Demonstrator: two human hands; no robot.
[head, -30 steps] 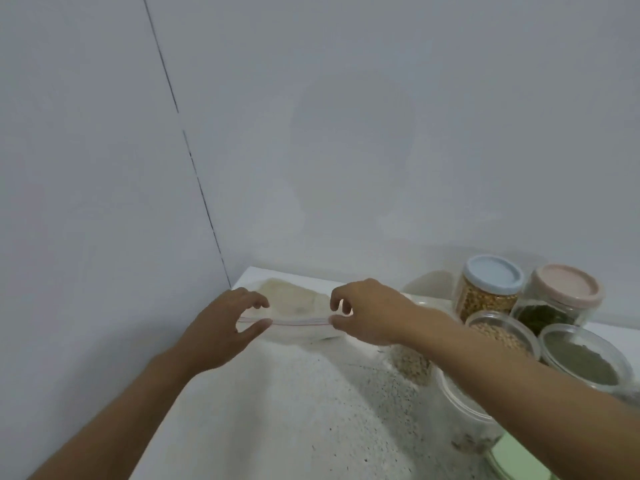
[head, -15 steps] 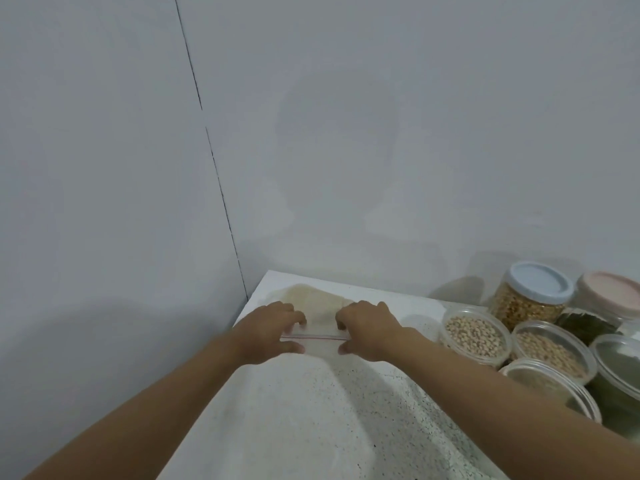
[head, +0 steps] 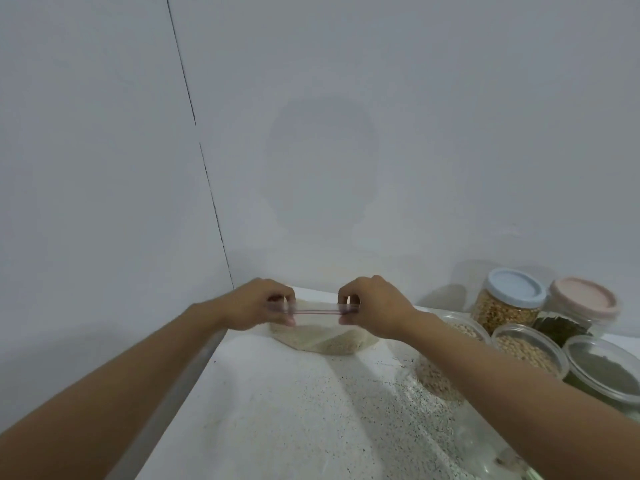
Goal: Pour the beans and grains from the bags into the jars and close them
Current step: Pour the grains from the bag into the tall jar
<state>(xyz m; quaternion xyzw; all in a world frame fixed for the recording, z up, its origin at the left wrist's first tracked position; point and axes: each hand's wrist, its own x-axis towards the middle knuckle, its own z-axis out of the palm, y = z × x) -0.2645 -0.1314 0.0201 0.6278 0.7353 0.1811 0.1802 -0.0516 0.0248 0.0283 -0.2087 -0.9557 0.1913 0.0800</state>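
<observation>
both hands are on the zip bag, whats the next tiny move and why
Probably peel the zip strip open. The left hand and right hand each pinch one end of it, and it shows as a single thin pink line, so the grain bag looks sealed. Lidless jars stand at the right.

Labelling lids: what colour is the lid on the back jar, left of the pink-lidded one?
Pale blue lid; head view shows it best.
</observation>
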